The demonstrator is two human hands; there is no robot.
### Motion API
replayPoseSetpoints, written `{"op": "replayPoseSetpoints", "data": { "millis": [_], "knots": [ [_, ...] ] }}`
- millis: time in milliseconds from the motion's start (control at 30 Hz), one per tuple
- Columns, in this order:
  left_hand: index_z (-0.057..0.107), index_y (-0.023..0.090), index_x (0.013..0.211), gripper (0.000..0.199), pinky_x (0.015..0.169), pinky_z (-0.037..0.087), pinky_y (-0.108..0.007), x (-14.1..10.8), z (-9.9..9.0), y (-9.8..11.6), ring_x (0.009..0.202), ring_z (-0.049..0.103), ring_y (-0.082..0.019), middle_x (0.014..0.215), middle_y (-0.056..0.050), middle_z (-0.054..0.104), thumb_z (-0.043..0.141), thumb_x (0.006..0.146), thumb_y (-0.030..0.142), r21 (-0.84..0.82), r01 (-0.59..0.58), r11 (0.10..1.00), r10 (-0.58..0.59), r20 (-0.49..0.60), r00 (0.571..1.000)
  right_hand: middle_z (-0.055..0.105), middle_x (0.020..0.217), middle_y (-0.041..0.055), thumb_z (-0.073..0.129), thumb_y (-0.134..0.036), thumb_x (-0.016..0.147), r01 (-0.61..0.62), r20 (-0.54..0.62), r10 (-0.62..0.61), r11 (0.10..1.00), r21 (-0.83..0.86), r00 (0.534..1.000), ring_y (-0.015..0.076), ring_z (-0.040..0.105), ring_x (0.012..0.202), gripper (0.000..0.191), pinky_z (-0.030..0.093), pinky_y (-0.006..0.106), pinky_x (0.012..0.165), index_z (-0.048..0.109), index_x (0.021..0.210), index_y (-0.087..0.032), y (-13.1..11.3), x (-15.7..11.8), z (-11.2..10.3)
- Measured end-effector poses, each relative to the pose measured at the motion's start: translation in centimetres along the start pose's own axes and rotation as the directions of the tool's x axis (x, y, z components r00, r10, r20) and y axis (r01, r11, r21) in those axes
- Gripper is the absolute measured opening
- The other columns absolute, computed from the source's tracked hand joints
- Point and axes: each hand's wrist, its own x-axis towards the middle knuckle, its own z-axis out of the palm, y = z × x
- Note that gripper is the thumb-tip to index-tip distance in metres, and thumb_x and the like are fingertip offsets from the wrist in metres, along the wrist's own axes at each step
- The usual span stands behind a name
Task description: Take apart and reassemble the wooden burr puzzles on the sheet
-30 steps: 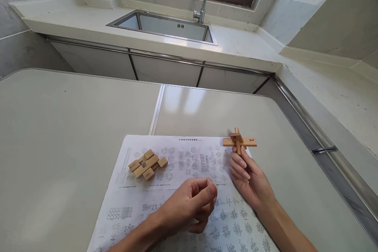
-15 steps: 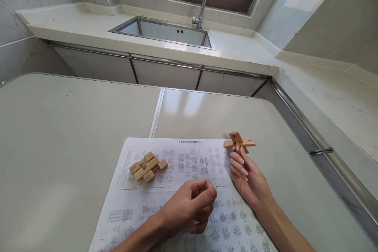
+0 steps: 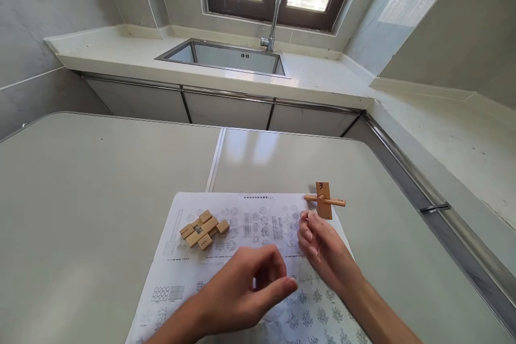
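My left hand [image 3: 249, 291] hovers over the printed sheet [image 3: 237, 274], its fingers curled and the thumb held apart with nothing between them. Close below the wooden cross-shaped puzzle piece [image 3: 323, 209] is my right hand [image 3: 328, 250], its fingers drawn together and empty. That piece rests at the sheet's upper right corner, one flat slat marked with a character and a thin bar through it. On the left part of the sheet lies an interlocked wooden block puzzle [image 3: 203, 229], apart from both hands. Small line diagrams cover the paper.
The sheet lies on a pale table [image 3: 100, 215] with a metal seam [image 3: 215, 161] running away from me. Beyond stands a counter with an inset sink [image 3: 237, 59] and a curved tap [image 3: 277, 5] below a window. Another counter [image 3: 447, 123] runs along the right.
My right hand has let go of the cross-shaped wooden piece, now set down, and drawn back slightly left and down. My left thumb has spread from the fingers. The view has tilted up a little.
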Motion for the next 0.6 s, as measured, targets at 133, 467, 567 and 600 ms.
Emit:
{"op": "replayPoseSetpoints", "data": {
  "millis": [133, 467, 567, 600],
  "knots": [
    [0.059, 0.022, 0.091, 0.017, 0.067, 0.048, -0.029, -3.0, -3.4, -0.4, 0.071, 0.060, -0.016, 0.081, 0.000, 0.064, 0.061, 0.103, 0.032, 0.573, -0.070, 0.817, 0.283, -0.291, 0.914, 0.055, 0.070, -0.0051, 0.082, -0.047, 0.093, -0.034, 0.085, 0.047, 0.987, -0.155, 0.995, 0.0071, 0.047, 0.052, 0.032, 0.035, 0.020, 0.047, 0.063, 0.098, -0.022, 0.5, -0.6, 0.1],
    [0.048, 0.023, 0.142, 0.071, 0.095, 0.056, -0.051, -8.2, -8.3, -5.9, 0.113, 0.069, -0.036, 0.132, -0.015, 0.067, 0.065, 0.093, 0.072, 0.799, 0.313, 0.513, 0.306, -0.511, 0.803, 0.057, 0.071, -0.0043, 0.078, -0.050, 0.096, 0.029, 0.188, 0.033, 0.947, -0.319, 0.982, 0.0099, 0.050, 0.055, 0.033, 0.036, 0.022, 0.049, 0.061, 0.097, -0.022, 0.7, -0.8, 0.3],
    [0.048, 0.025, 0.141, 0.066, 0.091, 0.059, -0.048, -8.2, -7.9, -6.2, 0.105, 0.072, -0.033, 0.125, -0.013, 0.069, 0.065, 0.094, 0.069, 0.774, 0.313, 0.551, 0.269, -0.519, 0.811, 0.058, 0.070, -0.0040, 0.077, -0.051, 0.096, 0.039, 0.191, 0.029, 0.938, -0.345, 0.981, 0.0105, 0.050, 0.055, 0.034, 0.038, 0.023, 0.050, 0.061, 0.097, -0.021, 0.7, -0.8, 0.4],
    [0.048, 0.026, 0.141, 0.064, 0.089, 0.060, -0.046, -8.1, -7.7, -6.2, 0.102, 0.072, -0.032, 0.123, -0.012, 0.069, 0.064, 0.095, 0.068, 0.763, 0.299, 0.572, 0.266, -0.518, 0.813, 0.058, 0.069, -0.0038, 0.077, -0.052, 0.096, 0.043, 0.193, 0.028, 0.934, -0.354, 0.981, 0.0108, 0.051, 0.055, 0.035, 0.039, 0.023, 0.050, 0.061, 0.097, -0.021, 0.7, -0.8, 0.4]
  ]
}}
